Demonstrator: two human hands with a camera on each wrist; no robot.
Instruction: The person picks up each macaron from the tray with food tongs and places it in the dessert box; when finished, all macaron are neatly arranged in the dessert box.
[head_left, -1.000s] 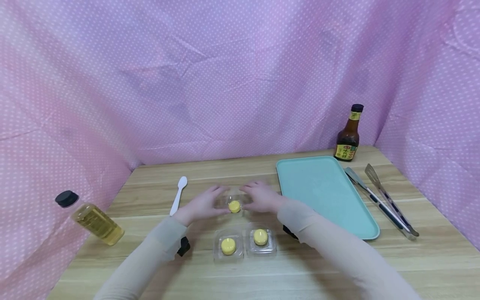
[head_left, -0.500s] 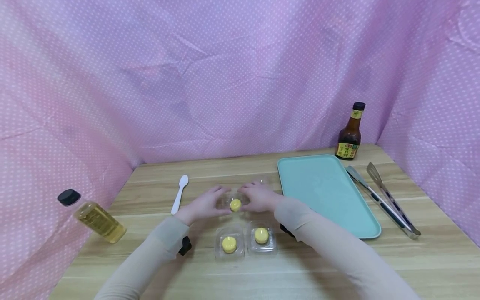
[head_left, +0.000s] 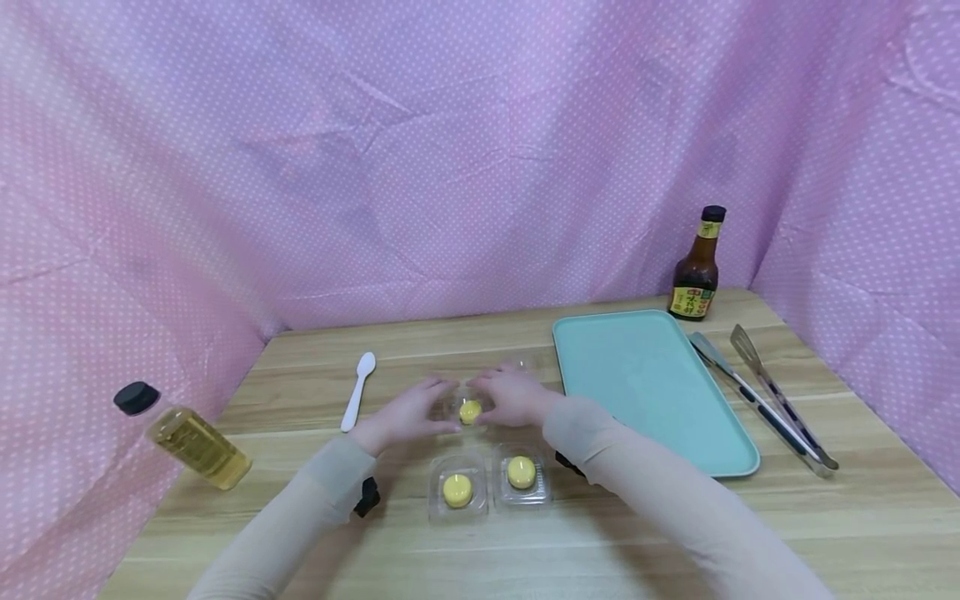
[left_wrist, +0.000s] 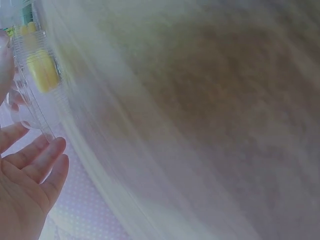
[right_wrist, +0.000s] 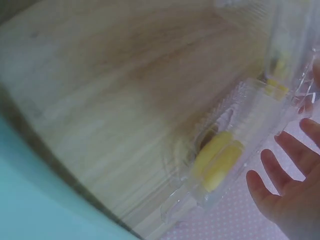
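Observation:
My left hand (head_left: 405, 410) and right hand (head_left: 516, 398) grip opposite sides of a small clear plastic box (head_left: 454, 407), thumbs on the near side and fingers on the far side. Inside lies a round yellow cake, like a macaron (head_left: 469, 412). In the left wrist view several fingertips (left_wrist: 59, 144) rest along the box's edge. The right wrist view shows the outer fingers (right_wrist: 270, 165) spread, off the box. Just past them stands another clear box with a yellow cake (right_wrist: 217, 159), mostly hidden behind my right hand in the head view.
Two clear boxes, each with a yellow cake (head_left: 457, 491) (head_left: 521, 472), stand side by side nearer me. A white spoon (head_left: 358, 392) and oil bottle (head_left: 198, 446) lie left. A turquoise tray (head_left: 648, 387), tongs (head_left: 780, 400) and a sauce bottle (head_left: 693, 279) are right.
My right hand has shifted slightly left, closer to my left hand, and more of the clear box behind it shows. The left hand stays almost still.

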